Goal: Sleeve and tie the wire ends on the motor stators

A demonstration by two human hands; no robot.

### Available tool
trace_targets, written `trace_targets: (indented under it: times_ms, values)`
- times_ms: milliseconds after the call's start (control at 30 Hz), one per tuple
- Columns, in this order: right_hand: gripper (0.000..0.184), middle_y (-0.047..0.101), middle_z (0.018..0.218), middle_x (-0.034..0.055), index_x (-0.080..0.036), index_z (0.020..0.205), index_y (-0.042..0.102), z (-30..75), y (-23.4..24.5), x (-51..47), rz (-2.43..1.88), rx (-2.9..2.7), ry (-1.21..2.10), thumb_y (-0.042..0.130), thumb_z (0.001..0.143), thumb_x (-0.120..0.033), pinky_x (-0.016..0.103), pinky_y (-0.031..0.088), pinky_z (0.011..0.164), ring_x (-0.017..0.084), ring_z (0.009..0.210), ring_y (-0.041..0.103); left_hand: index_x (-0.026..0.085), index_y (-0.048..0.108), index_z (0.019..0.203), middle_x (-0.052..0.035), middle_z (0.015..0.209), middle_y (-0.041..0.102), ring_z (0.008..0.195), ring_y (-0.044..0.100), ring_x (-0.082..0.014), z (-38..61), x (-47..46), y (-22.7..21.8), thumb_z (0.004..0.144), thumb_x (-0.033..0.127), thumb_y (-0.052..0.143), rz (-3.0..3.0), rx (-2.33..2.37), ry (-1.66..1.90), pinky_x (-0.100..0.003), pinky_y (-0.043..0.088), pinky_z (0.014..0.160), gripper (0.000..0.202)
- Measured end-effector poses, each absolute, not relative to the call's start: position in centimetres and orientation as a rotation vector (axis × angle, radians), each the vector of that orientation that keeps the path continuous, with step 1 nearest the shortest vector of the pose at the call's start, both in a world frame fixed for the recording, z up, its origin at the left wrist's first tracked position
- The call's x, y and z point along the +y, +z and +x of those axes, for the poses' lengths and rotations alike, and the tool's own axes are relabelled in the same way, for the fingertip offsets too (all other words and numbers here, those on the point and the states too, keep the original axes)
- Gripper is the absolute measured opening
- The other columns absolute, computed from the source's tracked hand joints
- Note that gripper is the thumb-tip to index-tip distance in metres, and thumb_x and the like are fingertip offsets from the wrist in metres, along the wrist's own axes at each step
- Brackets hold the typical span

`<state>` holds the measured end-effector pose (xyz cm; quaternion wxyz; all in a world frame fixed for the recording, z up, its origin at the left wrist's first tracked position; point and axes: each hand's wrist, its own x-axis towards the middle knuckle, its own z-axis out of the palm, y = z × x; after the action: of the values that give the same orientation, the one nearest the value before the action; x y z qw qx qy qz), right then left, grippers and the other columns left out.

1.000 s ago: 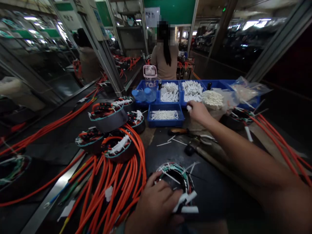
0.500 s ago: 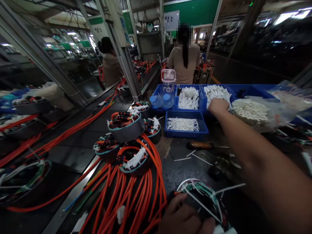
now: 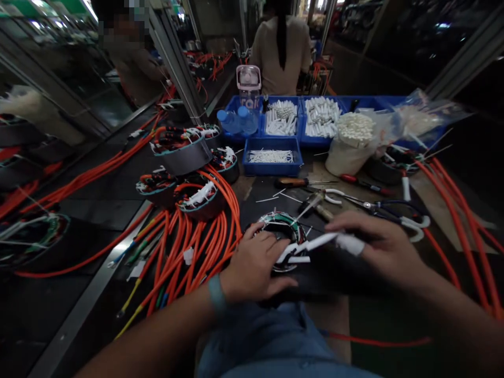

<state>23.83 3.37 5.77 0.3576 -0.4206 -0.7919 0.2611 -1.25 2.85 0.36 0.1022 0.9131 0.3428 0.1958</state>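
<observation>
Right fingers (image 3: pixel 346 242): mine, pinched on the right end of a white sleeve (image 3: pixel 321 241); one fingertip is wrapped in white tape.
Left fingers (image 3: pixel 271 249): spread flat, not clenched, pressing on the near left rim of the stator (image 3: pixel 284 223) and touching the white pieces by its near edge.
Right hand (image 3: pixel 384 247): right of the stator, low over the surface (image 3: pixel 346 302).
Left hand (image 3: pixel 254 265): just near and left of the stator, the closer of my two hands to it.
Sleeve axis: nearly level, running left to right, with its left end tipped slightly nearer me; the free left end points at the near edge of the stator.
Sleeve to stator: the free end meets a second white piece (image 3: pixel 298 259) at the winding; I cannot tell whether it is already on a lead.
Stator place: centre of the surface, just past my lap, winding facing up, green and white wires around the ring.
Orange cables (image 3: pixel 197 247): fanned on the left, touching my left wrist side.
Other stators (image 3: pixel 183 152): stacked far left, well apart from my hands.
Blue bins (image 3: pixel 271 168): far, holding more white sleeves.
Scissors (image 3: pixel 388 210): just beyond my right hand, not touched.
Person (image 3: pixel 281 47): far, back turned, hands not in view.
</observation>
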Motion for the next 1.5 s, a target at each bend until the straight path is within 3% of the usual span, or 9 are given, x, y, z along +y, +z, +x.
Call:
trace_targets:
  times_ms: [167,433,600,767,1067,1200,1267,1367,1500]
  values:
    - [0.026,0.067,0.095,0.0049,-0.022,0.095,0.063,23.4,4.3,1.1,-1.124,-2.086,0.657,0.046,0.080,-0.012,0.032,0.047,0.082,0.018,0.091,0.062,0.017,0.057,0.114,-0.0065,0.091,0.063,0.090,0.057,-0.0214,-1.1,2.6,0.4,0.080,0.052,0.057,2.761,1.045,0.545,-0.047,0.029,0.104,0.048]
    - [0.024,0.071,0.090,0.0034,-0.019,0.093,0.069,19.2,7.7,4.8,-1.000,-2.664,0.967,0.049,0.082,-0.012,0.024,0.045,0.075,0.015,0.081,0.063,0.016,0.059,0.108,-0.0057,0.089,0.062,0.090,0.055,-0.0220,-0.9,2.3,0.5,0.079,0.052,0.058,2.844,1.100,0.473,-0.044,0.029,0.105,0.047]
    - [0.032,0.067,0.106,0.0092,-0.017,0.112,0.063,19.6,5.5,-0.4,-1.135,-2.605,0.665,0.049,0.083,-0.014,0.029,0.048,0.083,0.019,0.094,0.063,0.018,0.058,0.110,-0.0049,0.087,0.061,0.088,0.054,-0.0212,-0.8,2.2,0.5,0.078,0.052,0.059,2.801,1.117,0.487,-0.045,0.028,0.106,0.047]
    - [0.043,0.068,0.098,0.0136,-0.012,0.122,0.055,19.3,0.5,-5.2,-1.068,-2.401,0.156,0.040,0.082,-0.007,0.029,0.054,0.070,0.019,0.086,0.065,0.017,0.058,0.110,-0.0049,0.087,0.061,0.089,0.053,-0.0221,-0.8,2.3,0.4,0.072,0.036,0.062,2.797,1.123,0.462,-0.044,0.027,0.107,0.043]
    - [0.036,0.068,0.079,0.0139,-0.006,0.102,0.066,15.4,1.2,-2.7,-1.069,-2.609,-0.311,0.034,0.085,-0.008,0.031,0.051,0.056,0.020,0.063,0.062,0.016,0.056,0.114,-0.0064,0.089,0.063,0.088,0.056,-0.0226,-1.0,2.4,0.5,0.078,0.030,0.053,2.775,1.031,0.504,-0.048,0.027,0.105,0.039]
    - [0.034,0.069,0.092,0.0116,-0.011,0.109,0.064,16.1,2.1,-3.0,-1.197,-2.582,-0.006,0.041,0.083,-0.007,0.029,0.051,0.066,0.020,0.077,0.065,0.015,0.045,0.128,-0.0069,0.099,0.064,0.095,0.057,-0.0216,-1.8,2.7,0.8,0.082,0.037,0.054,2.777,0.891,0.478,-0.047,0.024,0.107,0.053]
    - [0.047,0.067,0.107,0.0113,-0.014,0.122,0.056,16.9,2.7,-3.3,-1.276,-2.537,0.236,0.043,0.078,-0.005,0.029,0.051,0.076,0.021,0.091,0.064,0.017,0.048,0.124,-0.0048,0.096,0.065,0.094,0.058,-0.0195,-2.0,2.9,1.0,0.086,0.036,0.052,2.763,0.879,0.447,-0.045,0.025,0.107,0.043]
    - [0.059,0.070,0.100,0.0103,-0.014,0.133,0.045,18.0,3.4,-2.8,-1.550,-2.401,0.478,0.045,0.075,-0.007,0.032,0.051,0.075,0.022,0.086,0.066,0.019,0.055,0.115,-0.0033,0.094,0.065,0.094,0.058,-0.0190,-2.0,2.9,1.5,0.087,0.039,0.053,2.716,0.916,0.411,-0.045,0.025,0.107,0.034]
    - [0.050,0.069,0.108,0.0073,-0.018,0.127,0.053,19.2,3.3,-0.4,-1.529,-2.240,0.733,0.046,0.078,-0.009,0.030,0.048,0.083,0.020,0.096,0.065,0.018,0.058,0.109,-0.0054,0.095,0.065,0.096,0.057,-0.0213,-1.0,2.4,2.3,0.085,0.039,0.056,2.696,1.020,0.338,-0.048,0.024,0.107,0.033]
